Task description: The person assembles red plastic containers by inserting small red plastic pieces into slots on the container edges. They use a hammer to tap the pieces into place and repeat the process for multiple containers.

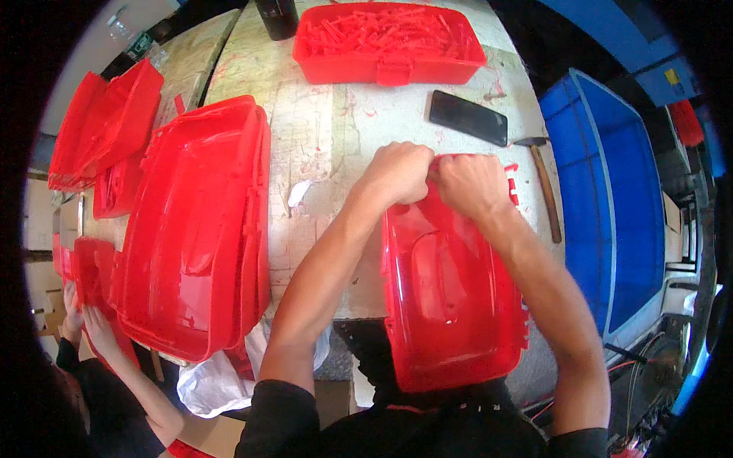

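A shiny red plastic box shell [450, 305] lies lengthwise in front of me, its near end over the table edge against my body. At its far end my left hand [398, 174] is closed, fingers curled down at the rim. Right beside it, my right hand [475, 183] is closed in a fist on the same rim, knuckles up. Both hands hide the part of the rim they grip, and any small piece in them cannot be seen. Small hinge tabs run along the shell's right side.
A red bin of small red parts [389, 46] stands at the back. Nearby lie a black phone [468, 117] and a wooden-handled hammer [546, 191]. Stacked red shells [191, 237] stand left, a blue crate [611, 198] right. A co-worker's hands [92, 320] hold red plastic at far left.
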{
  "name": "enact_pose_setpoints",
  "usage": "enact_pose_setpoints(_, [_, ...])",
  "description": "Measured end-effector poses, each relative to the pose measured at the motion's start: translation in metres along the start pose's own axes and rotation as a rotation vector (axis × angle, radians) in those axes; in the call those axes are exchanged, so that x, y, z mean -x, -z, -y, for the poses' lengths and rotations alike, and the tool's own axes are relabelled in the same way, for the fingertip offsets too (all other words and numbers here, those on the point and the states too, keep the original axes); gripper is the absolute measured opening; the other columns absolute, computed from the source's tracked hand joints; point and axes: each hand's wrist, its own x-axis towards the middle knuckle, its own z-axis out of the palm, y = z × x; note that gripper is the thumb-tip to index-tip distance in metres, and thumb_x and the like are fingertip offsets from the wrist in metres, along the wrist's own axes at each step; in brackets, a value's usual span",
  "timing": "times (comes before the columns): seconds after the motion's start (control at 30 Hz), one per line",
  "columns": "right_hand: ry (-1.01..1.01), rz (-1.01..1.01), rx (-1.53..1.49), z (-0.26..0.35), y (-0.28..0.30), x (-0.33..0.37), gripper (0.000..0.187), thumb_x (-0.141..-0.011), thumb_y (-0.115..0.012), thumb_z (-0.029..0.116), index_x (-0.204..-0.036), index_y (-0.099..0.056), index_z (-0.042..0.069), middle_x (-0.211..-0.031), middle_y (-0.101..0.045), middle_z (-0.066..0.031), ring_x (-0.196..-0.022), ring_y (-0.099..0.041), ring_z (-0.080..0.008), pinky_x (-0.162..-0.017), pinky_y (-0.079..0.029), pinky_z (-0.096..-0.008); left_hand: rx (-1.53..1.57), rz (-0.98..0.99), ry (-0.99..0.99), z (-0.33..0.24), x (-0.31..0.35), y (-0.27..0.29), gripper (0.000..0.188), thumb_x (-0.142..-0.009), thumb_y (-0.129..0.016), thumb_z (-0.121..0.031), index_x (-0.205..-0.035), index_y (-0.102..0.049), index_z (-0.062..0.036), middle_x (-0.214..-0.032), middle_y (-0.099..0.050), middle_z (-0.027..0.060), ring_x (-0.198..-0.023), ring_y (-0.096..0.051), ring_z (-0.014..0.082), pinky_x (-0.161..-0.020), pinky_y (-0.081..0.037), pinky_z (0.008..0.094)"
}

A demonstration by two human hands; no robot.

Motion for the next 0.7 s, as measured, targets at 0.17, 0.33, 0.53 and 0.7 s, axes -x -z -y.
enact_pose_setpoints(0.17, [0.187,0.087,0.164,-0.003,0.018,-0.011,0.015,-0.084,-0.062,0.016,-0.078,-0.075,0.014,-0.078,-0.074,-0.0081,-0.074,-0.074,-0.0239,-0.062,-0.057,-0.0381,0.045,0.011,0.031,0.001,-0.001,-0.001,0.034,-0.067,-0.062,-0.001,-0.1,-0.069,-0.0014,-0.097,-0.069,0.0245,-0.097,-0.065,0.0416,-0.084,-0.052,0.048])
enact_pose_setpoints(0.33, [0.112,0.075,0.109,-0.004,0.015,-0.013,0.017,-0.084,-0.063,0.023,-0.079,-0.076,0.013,-0.079,-0.074,-0.0104,-0.072,-0.073,-0.0263,-0.063,-0.057,-0.0408,0.063,-0.007,0.06,0.0,-0.001,0.001,0.023,-0.068,-0.063,-0.003,-0.09,-0.07,-0.0016,-0.095,-0.07,0.0235,-0.093,-0.067,0.0396,-0.081,-0.054,0.0474])
enact_pose_setpoints(0.53, [-0.139,0.06,-0.145,0.005,0.002,-0.003,0.028,-0.086,-0.063,0.035,-0.079,-0.076,0.01,-0.079,-0.072,-0.0153,-0.074,-0.072,-0.0311,-0.066,-0.057,-0.0427,0.014,-0.055,0.025,0.003,0.002,-0.002,0.023,-0.069,-0.064,-0.005,-0.091,-0.07,-0.002,-0.096,-0.07,0.0231,-0.093,-0.067,0.0397,-0.081,-0.054,0.0475])
enact_pose_setpoints(0.7, [0.086,0.084,0.09,0.004,0.015,-0.016,0.019,-0.086,-0.062,0.024,-0.081,-0.076,0.012,-0.08,-0.073,-0.0129,-0.075,-0.073,-0.0278,-0.066,-0.057,-0.041,0.033,-0.073,0.039,0.004,0.006,-0.004,0.024,-0.07,-0.063,-0.005,-0.093,-0.07,-0.0033,-0.093,-0.07,0.0227,-0.091,-0.067,0.0405,-0.081,-0.054,0.0476])
